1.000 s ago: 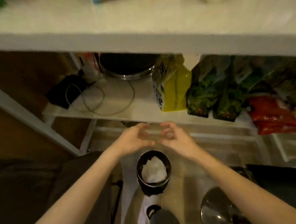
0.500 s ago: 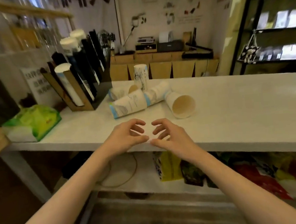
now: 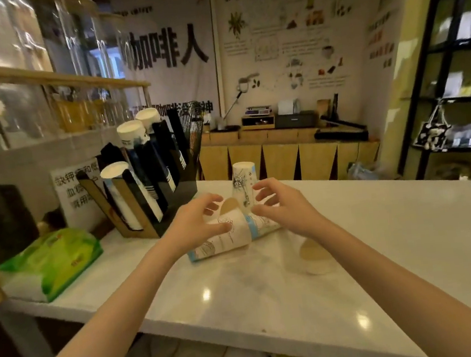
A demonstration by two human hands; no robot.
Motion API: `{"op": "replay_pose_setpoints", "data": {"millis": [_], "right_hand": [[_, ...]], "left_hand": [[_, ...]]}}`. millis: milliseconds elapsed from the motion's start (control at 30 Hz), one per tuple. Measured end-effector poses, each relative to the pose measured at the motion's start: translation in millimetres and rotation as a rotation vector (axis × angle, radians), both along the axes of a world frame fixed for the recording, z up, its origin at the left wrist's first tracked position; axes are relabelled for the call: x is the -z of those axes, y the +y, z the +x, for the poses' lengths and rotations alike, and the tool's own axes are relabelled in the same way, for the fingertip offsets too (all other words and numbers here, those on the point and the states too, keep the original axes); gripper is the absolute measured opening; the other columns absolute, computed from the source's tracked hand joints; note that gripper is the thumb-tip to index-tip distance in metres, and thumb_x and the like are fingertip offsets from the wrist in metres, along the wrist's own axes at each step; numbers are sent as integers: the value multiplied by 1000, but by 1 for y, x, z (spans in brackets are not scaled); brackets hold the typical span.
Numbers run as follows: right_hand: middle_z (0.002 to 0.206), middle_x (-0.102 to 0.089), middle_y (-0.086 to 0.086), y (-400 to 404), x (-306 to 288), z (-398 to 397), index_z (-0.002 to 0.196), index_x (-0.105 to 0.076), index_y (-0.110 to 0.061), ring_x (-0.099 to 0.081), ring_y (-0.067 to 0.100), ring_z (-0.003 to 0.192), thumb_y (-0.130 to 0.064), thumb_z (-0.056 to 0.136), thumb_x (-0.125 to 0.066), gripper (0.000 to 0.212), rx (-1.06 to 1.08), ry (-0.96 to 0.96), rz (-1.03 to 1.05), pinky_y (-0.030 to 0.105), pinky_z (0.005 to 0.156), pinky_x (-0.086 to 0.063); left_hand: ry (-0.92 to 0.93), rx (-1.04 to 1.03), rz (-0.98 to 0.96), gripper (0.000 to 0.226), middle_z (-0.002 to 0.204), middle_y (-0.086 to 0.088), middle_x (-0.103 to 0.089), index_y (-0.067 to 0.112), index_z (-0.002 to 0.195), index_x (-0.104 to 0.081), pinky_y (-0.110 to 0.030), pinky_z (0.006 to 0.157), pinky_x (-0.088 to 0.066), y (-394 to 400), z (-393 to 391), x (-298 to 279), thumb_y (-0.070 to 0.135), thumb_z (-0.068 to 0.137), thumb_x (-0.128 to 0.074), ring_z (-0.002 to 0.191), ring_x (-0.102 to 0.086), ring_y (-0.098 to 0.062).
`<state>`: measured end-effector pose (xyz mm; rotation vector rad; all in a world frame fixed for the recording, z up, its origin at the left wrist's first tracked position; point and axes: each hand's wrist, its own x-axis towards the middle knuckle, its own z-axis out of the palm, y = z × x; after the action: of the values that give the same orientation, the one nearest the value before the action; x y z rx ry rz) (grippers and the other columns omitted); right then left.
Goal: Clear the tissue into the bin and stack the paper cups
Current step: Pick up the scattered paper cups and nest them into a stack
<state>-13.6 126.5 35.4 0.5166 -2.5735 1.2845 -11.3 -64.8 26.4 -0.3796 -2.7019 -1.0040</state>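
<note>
Several white paper cups with blue print are on the white counter point(image 3: 270, 299). One upside-down cup point(image 3: 244, 186) stands upright at the back. A lying cup point(image 3: 223, 237) rests below my hands, and another lying cup point(image 3: 312, 257) points its open mouth toward me, under my right forearm. My left hand point(image 3: 195, 226) hovers over the lying cup with fingers spread, close to it or touching it. My right hand point(image 3: 283, 205) is open just right of the standing cup, holding nothing. No bin or tissue is in view.
A black cup-holder rack point(image 3: 147, 181) with stacked cups stands at the left back of the counter. A green tissue pack point(image 3: 54, 261) lies at the left edge. A wooden cabinet point(image 3: 284, 155) and black shelving point(image 3: 456, 82) stand beyond the counter.
The view rose from the bin with tissue under the counter up to the counter top. Both empty hands moved up and forward to the cups.
</note>
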Motion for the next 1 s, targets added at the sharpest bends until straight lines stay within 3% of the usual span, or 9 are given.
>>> {"op": "replay_pose_setpoints", "data": {"millis": [200,367,467,600,667,800,900,1000], "right_hand": [[121,-56,5,-9,3,-41,128,-46,-18,-57,21,107,-33,83,-62,50,-18,-101,55,33,88,-48],[128,-51,9,-28,10,-70,131,-43,-16,-50,17,103,-36,83,-60,54,-16,-173,140,29,82,-43],[131,-49,12,-39,11,-80,134,-40,-14,-49,22,108,-38,83,-59,59,-2,-200,171,30,83,-42],[138,-44,14,-50,9,-93,138,-35,-11,-46,28,120,-39,85,-57,64,35,-258,205,28,80,-42],[139,-43,14,-55,9,-99,139,-34,-11,-46,29,121,-38,86,-57,64,51,-270,204,27,76,-44],[139,-44,12,-68,8,-106,137,-36,-14,-46,28,123,-28,83,-64,63,71,-200,200,33,90,-43],[141,-43,9,-79,10,-112,137,-37,-16,-44,26,125,-26,80,-67,65,77,-88,409,37,97,-42],[137,-46,5,-85,16,-115,136,-37,-20,-42,23,125,-44,70,-72,78,121,-8,629,37,95,-42]], "left_hand": [[-51,-49,-152,79,139,0,-43,26,133,-36,-37,104,-39,-1,-19,22,39,65,-75,124,-42,-18],[-75,-55,-336,93,145,1,-34,27,138,-25,-40,109,-33,-5,-44,46,51,61,-72,133,-31,-19],[-85,-63,-448,97,148,-4,-29,24,141,-17,-43,112,-28,-9,-52,54,48,64,-71,136,-26,-24],[-118,-26,-482,89,140,-2,-41,27,139,-23,-41,107,-33,-26,-55,49,44,66,-71,130,-35,-22],[-151,13,-350,85,135,3,-48,29,136,-30,-36,102,-37,-41,-52,39,39,63,-74,123,-43,-18],[-232,94,14,84,112,13,-53,30,132,-37,-29,93,-42,-79,-49,31,26,60,-80,108,-48,-10],[-229,88,379,75,104,17,-55,32,122,-41,-31,90,-44,-94,-54,38,14,61,-80,109,-52,-14],[-154,35,642,77,107,12,-57,29,122,-41,-34,90,-45,-91,-63,48,8,60,-80,110,-53,-15]]}}
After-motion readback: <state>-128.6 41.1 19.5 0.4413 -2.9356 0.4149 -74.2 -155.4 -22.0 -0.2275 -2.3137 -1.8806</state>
